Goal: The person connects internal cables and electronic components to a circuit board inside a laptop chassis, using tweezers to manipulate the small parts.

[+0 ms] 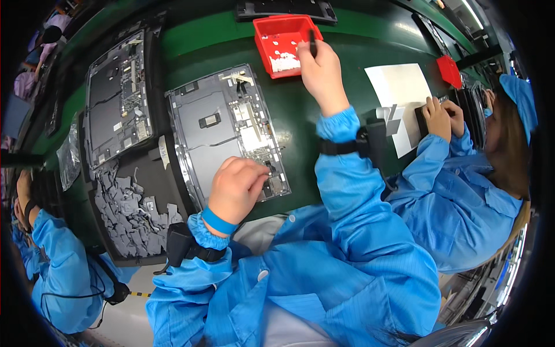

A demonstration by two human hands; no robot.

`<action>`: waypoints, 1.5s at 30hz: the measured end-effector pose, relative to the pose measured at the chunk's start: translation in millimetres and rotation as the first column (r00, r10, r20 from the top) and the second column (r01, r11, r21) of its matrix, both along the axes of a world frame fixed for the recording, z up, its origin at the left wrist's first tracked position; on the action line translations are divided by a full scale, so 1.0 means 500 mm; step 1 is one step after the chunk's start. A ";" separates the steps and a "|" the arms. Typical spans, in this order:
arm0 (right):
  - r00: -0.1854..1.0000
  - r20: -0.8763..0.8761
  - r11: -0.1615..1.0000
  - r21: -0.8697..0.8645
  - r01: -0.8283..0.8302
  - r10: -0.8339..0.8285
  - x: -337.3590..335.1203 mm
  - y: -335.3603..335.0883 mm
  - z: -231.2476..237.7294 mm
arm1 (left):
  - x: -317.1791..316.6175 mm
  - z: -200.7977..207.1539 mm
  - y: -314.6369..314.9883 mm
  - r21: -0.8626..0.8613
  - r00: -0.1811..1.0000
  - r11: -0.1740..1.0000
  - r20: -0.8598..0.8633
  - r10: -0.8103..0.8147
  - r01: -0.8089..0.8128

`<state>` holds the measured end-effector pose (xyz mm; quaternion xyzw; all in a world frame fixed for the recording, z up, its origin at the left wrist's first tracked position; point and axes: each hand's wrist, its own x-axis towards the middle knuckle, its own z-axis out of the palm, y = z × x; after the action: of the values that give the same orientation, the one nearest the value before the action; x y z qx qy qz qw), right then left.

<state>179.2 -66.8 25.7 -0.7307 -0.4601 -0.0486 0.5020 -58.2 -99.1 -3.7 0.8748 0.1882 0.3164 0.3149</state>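
Observation:
An opened laptop chassis (202,144), grey with its circuit board exposed along the right side, lies in front of me. My left hand (236,188) is at its lower right part, thumb and fingers pinched together close to the board; what they hold, if anything, is hidden. Beyond the chassis stands a red bin (259,43) with many small white pieces (284,62) inside. At the bin's right rim my right hand (322,72) is closed round a slim black pen-like tool (313,43) that points upward; the tool's exact kind is unclear.
A second opened laptop chassis (113,104) lies to the left. Below it a black tray (153,159) holds a heap of grey scraps (130,214), beside a clear plastic bag (69,156). At right, a co-worker in blue (457,208) handles a dark part near white sheets (399,84).

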 end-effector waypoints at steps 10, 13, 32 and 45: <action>0.220 -0.860 0.840 0.342 -0.422 0.460 -0.176 -0.261 -0.090 | -0.006 0.007 -0.007 0.069 0.994 0.995 -0.077 0.081 -0.076; 0.457 -0.744 0.837 0.250 -0.486 0.487 -0.170 -0.268 -0.092 | -0.005 0.009 -0.006 0.011 0.994 0.998 -0.086 0.068 -0.067; 0.752 -0.448 0.876 0.222 -0.429 0.482 -0.175 -0.258 -0.119 | 0.005 0.010 -0.023 0.193 0.980 0.981 -0.196 0.034 0.004; 0.792 -0.229 0.819 0.273 -0.505 0.565 -0.173 -0.255 -0.127 | 0.002 0.017 -0.059 0.452 0.927 0.885 -0.367 0.071 0.111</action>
<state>92.6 -194.4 -37.8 -0.5148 -0.5600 0.1622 0.6285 -57.2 -128.5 5.0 0.9704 0.1543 0.1765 0.0579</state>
